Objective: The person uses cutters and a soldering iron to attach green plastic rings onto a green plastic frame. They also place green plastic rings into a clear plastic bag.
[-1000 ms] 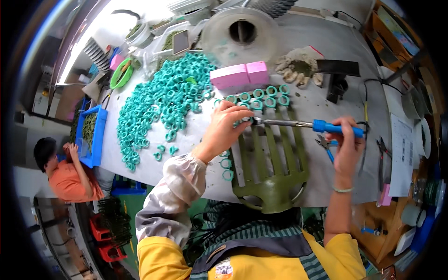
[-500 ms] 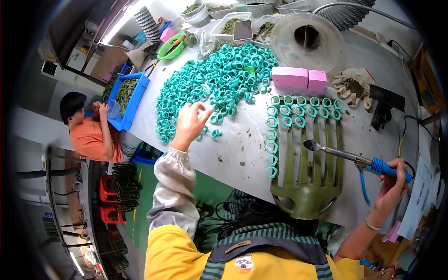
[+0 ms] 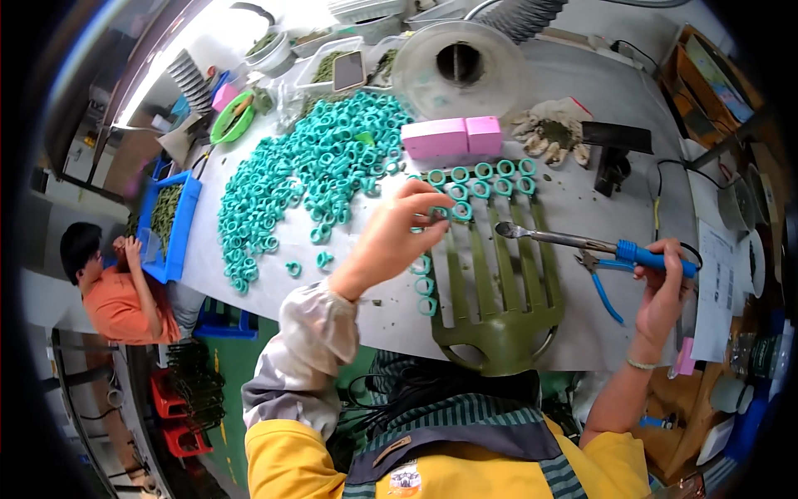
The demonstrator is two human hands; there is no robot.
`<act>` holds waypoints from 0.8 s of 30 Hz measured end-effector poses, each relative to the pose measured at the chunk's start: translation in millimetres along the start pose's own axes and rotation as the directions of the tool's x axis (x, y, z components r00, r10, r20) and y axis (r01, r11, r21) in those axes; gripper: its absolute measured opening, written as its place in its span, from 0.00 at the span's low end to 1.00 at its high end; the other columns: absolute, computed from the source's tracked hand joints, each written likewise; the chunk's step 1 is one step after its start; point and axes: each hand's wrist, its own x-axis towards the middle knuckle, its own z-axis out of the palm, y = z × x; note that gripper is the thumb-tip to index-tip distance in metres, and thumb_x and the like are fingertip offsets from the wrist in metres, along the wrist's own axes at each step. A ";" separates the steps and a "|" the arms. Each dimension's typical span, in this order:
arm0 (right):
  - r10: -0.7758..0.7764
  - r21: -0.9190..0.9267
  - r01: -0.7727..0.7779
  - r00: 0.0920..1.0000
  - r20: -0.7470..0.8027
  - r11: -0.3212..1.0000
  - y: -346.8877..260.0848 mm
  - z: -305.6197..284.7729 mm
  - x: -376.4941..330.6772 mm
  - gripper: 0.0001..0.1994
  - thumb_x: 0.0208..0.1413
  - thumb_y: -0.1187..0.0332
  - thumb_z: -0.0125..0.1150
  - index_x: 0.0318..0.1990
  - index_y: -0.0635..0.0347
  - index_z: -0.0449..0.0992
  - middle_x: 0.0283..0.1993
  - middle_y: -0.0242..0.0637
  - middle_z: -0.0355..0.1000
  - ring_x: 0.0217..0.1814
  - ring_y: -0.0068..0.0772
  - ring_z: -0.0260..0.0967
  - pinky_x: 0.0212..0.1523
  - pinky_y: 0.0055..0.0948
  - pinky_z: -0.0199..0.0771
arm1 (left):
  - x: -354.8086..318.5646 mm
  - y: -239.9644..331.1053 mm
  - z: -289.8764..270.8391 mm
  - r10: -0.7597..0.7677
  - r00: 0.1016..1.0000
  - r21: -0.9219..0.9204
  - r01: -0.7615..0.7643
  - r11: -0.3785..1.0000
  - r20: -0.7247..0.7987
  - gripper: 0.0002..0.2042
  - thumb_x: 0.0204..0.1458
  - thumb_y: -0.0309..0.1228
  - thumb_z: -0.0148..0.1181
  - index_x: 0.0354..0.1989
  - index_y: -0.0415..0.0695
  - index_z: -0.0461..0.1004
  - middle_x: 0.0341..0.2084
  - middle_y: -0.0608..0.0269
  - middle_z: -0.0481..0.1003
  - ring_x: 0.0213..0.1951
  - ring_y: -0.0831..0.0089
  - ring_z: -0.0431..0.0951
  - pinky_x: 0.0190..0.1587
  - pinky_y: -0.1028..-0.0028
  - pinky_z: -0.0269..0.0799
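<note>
My left hand (image 3: 397, 237) is over the upper left of an olive-green fork-shaped frame (image 3: 497, 337). Its thumb and fingers are pinched at a small teal ring (image 3: 439, 214), partly hidden by the fingertips. Teal rings (image 3: 483, 170) sit in rows along the frame's far bar, on its prongs and down its left side. In my right hand (image 3: 662, 287) is a soldering iron (image 3: 582, 242) with a blue handle and a flat, spoon-like metal tip. That tip hangs above the prongs, pointing left. Left of the frame spreads a large heap of loose teal rings (image 3: 324, 158).
Beyond the frame lie pink blocks (image 3: 434, 138), a dirty glove (image 3: 550, 129) and a black stand (image 3: 613, 154). Blue-handled pliers (image 3: 603, 283) rest beside it. A clear round cover (image 3: 420, 75) and tubs stand farther back. At left, another person (image 3: 125, 291) works by a blue crate (image 3: 170, 224).
My left hand has gone from the edge of the ring heap rightward to the frame. The whole view has shifted, and the right hand still holds the iron over the prongs.
</note>
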 end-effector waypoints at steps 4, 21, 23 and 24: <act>0.038 0.032 -0.039 0.999 0.026 0.999 11.6 4.2 3.8 0.10 0.61 0.66 0.58 0.33 0.65 0.76 0.33 0.35 0.74 0.23 0.24 0.72 0.25 0.22 0.74 | 27.8 2.5 31.2 -0.058 0.995 -0.036 0.061 0.997 0.076 0.13 0.53 0.21 0.62 0.47 0.42 0.78 0.47 0.61 0.72 0.45 0.73 0.76 0.48 0.72 0.77; -0.004 -0.038 0.004 1.000 0.011 0.999 11.7 -9.7 10.3 0.10 0.63 0.65 0.56 0.33 0.63 0.76 0.32 0.32 0.73 0.23 0.22 0.70 0.26 0.21 0.71 | 42.5 -25.2 55.5 0.212 0.973 0.420 -0.230 0.878 0.090 0.18 0.46 0.30 0.69 0.48 0.49 0.79 0.45 0.63 0.77 0.50 0.57 0.71 0.54 0.61 0.66; 0.034 -0.039 -0.035 0.999 -0.010 0.999 8.9 -11.9 12.2 0.11 0.62 0.64 0.55 0.32 0.61 0.75 0.30 0.31 0.72 0.23 0.22 0.68 0.26 0.20 0.70 | 40.4 -22.0 49.0 0.247 0.967 0.381 -0.251 0.890 0.060 0.18 0.51 0.34 0.67 0.51 0.48 0.77 0.44 0.62 0.76 0.53 0.57 0.69 0.53 0.62 0.66; 0.039 -0.032 -0.039 0.999 0.004 0.999 8.2 -8.2 12.3 0.11 0.62 0.64 0.55 0.32 0.61 0.75 0.30 0.31 0.72 0.23 0.22 0.68 0.26 0.20 0.70 | 36.9 -23.1 37.1 0.302 0.952 0.289 -0.279 0.916 -0.037 0.17 0.53 0.33 0.66 0.51 0.45 0.76 0.43 0.62 0.76 0.52 0.62 0.71 0.52 0.65 0.69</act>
